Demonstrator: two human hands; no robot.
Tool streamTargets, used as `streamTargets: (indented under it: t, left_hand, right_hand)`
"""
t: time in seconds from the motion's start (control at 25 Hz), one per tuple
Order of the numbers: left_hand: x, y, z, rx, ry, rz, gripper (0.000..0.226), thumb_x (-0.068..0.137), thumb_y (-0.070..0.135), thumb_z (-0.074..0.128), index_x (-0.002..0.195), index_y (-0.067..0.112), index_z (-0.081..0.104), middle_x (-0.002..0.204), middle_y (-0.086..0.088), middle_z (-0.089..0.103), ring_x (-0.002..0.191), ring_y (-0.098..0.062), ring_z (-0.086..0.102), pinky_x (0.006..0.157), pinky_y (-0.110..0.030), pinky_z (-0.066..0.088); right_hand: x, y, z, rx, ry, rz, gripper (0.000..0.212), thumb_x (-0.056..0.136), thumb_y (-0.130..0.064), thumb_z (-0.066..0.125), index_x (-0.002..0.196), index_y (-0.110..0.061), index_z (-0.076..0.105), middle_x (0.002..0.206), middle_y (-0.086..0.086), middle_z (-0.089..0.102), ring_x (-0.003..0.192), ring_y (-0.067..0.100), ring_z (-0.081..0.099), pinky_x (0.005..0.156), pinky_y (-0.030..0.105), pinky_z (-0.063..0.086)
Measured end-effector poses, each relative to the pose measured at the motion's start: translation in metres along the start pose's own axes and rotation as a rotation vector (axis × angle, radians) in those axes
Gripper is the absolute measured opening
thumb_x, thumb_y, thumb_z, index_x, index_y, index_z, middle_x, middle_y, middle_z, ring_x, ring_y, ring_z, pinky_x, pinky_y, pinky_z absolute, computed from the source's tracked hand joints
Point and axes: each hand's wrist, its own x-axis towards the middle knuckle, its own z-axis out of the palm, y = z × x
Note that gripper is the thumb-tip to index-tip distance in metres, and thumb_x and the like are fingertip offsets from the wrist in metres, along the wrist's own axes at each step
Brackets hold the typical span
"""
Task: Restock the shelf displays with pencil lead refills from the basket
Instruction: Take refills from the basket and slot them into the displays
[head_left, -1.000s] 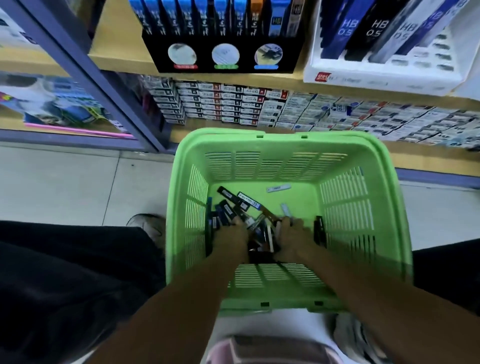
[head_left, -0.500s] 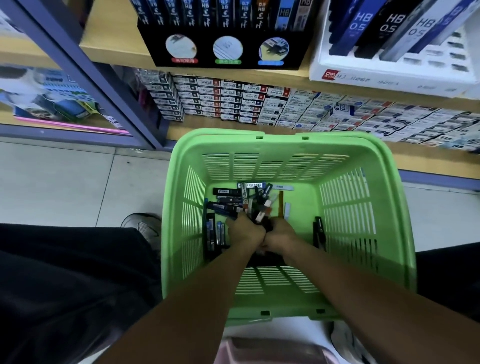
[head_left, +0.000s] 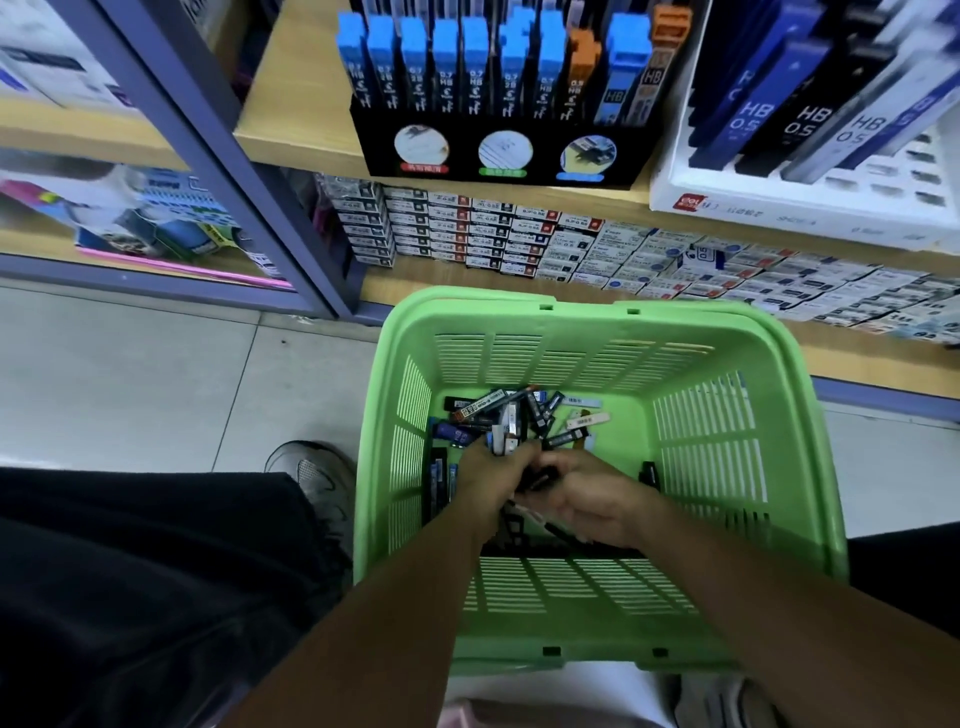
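Note:
A green plastic basket (head_left: 727, 519) stands on the floor in front of the shelves. Inside it my left hand (head_left: 491, 475) grips a fanned bundle of pencil lead refills (head_left: 506, 415). Beside it, my right hand (head_left: 587, 496) has its fingers curled around dark refill cases, touching the left hand. More loose refills (head_left: 587, 420) lie on the basket's bottom. On the wooden shelf above stands a black display (head_left: 498, 150) of blue-capped refills, with a white display (head_left: 810, 208) of HB 0.5 refills to its right.
Rows of small boxed refills (head_left: 519, 234) fill the lower shelf just behind the basket. A grey shelf post (head_left: 218, 171) slants at the left, with pale floor tiles (head_left: 130, 379) below. My dark trouser leg (head_left: 156, 571) and a grey shoe (head_left: 317, 478) sit left of the basket.
Both hands have come together and gathered refills from the basket floor into a bundle, raising it slightly. The view has tilted up, showing more of the shelf displays.

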Motion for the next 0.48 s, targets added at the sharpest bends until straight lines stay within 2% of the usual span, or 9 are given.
streamTargets:
  t: [0.08, 0.2, 0.32, 0.4, 0.48]
  left_hand:
    - [-0.005, 0.008, -0.003, -0.032, 0.04, 0.005, 0.024, 0.072, 0.026, 0.08, 0.084, 0.012, 0.065, 0.084, -0.012, 0.074, 0.082, -0.031, 0.073, 0.075, -0.053, 0.061]
    - [-0.018, 0.022, -0.005, -0.021, 0.057, 0.011, 0.018, 0.075, 0.018, 0.079, 0.082, 0.011, 0.065, 0.084, -0.014, 0.074, 0.079, -0.032, 0.073, 0.072, -0.052, 0.061]
    - [-0.034, 0.034, -0.013, 0.037, 0.014, 0.044, 0.018, 0.079, 0.015, 0.079, 0.084, 0.009, 0.063, 0.081, -0.013, 0.072, 0.079, -0.031, 0.072, 0.069, -0.043, 0.061]
    - [-0.049, 0.045, -0.017, 0.062, -0.035, 0.041, 0.021, 0.078, 0.014, 0.077, 0.089, 0.007, 0.06, 0.085, -0.015, 0.07, 0.08, -0.031, 0.071, 0.07, -0.045, 0.061]
    - [-0.063, 0.056, -0.02, 0.11, -0.086, 0.039, 0.03, 0.075, 0.016, 0.076, 0.097, 0.005, 0.059, 0.091, -0.016, 0.068, 0.077, -0.029, 0.068, 0.068, -0.047, 0.061]
  right_hand:
    - [-0.004, -0.008, -0.001, -0.002, 0.027, -0.034, 0.035, 0.083, 0.022, 0.058, 0.115, 0.008, 0.064, 0.114, 0.02, 0.072, 0.109, 0.029, 0.07, 0.096, 0.034, 0.055]
    - [-0.012, -0.02, -0.006, -0.01, 0.109, -0.062, 0.032, 0.087, 0.015, 0.063, 0.117, 0.004, 0.062, 0.107, 0.018, 0.074, 0.098, 0.026, 0.073, 0.082, 0.032, 0.06]
    - [-0.025, -0.031, -0.012, -0.238, 0.163, -0.077, 0.022, 0.09, 0.002, 0.067, 0.112, -0.004, 0.067, 0.1, 0.011, 0.077, 0.088, 0.022, 0.075, 0.069, 0.029, 0.057]
    - [-0.036, -0.034, -0.016, -0.45, 0.248, -0.107, 0.009, 0.093, -0.005, 0.066, 0.101, -0.007, 0.07, 0.088, 0.008, 0.078, 0.077, 0.018, 0.073, 0.067, 0.029, 0.052]
    - [-0.05, -0.037, -0.019, -0.623, 0.267, -0.132, 0.008, 0.095, -0.006, 0.063, 0.101, -0.005, 0.068, 0.083, 0.013, 0.077, 0.066, 0.021, 0.07, 0.064, 0.033, 0.051]
